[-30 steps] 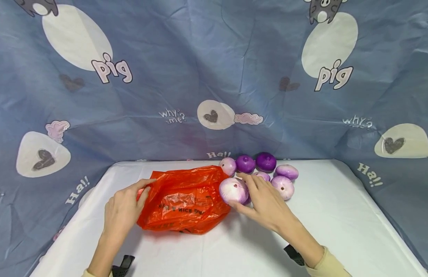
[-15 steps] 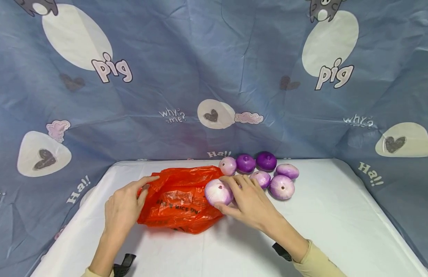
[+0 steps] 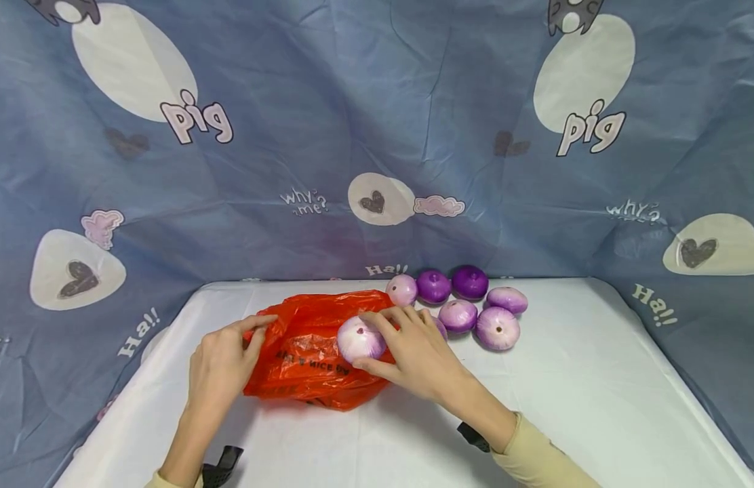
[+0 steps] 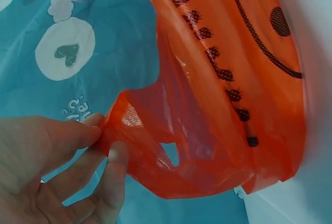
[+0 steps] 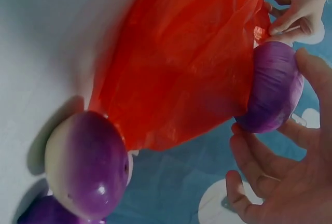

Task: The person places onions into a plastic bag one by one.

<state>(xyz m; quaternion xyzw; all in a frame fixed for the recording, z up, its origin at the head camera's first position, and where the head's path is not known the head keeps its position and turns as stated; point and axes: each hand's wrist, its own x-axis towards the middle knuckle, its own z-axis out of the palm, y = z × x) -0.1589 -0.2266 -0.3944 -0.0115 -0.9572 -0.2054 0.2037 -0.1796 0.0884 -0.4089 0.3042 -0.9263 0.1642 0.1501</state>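
A red plastic bag (image 3: 312, 386) with black print lies on the white table, left of centre in the head view. My left hand (image 3: 221, 359) pinches the bag's left edge between thumb and fingers; the left wrist view shows that pinch at a corner of the film (image 4: 124, 120). With thumb and fingertips, my right hand (image 3: 422, 359) grips a purple-and-white onion (image 3: 355, 341). In the head view that onion overlaps the bag's right half. The right wrist view has the held onion (image 5: 275, 89) right at the bag's edge, its underside partly hidden by the film.
Several other onions stand at the back right: a pale one (image 3: 401, 290), dark purple ones (image 3: 470, 282) and a purple-white one (image 3: 498, 329). Another peeks out behind my right hand. A blue printed cloth (image 3: 279, 156) hangs behind the white table (image 3: 572, 373).
My right hand has carried the onion leftward, from the bag's right edge to over the bag. My left hand has kept its hold on the bag's left edge.
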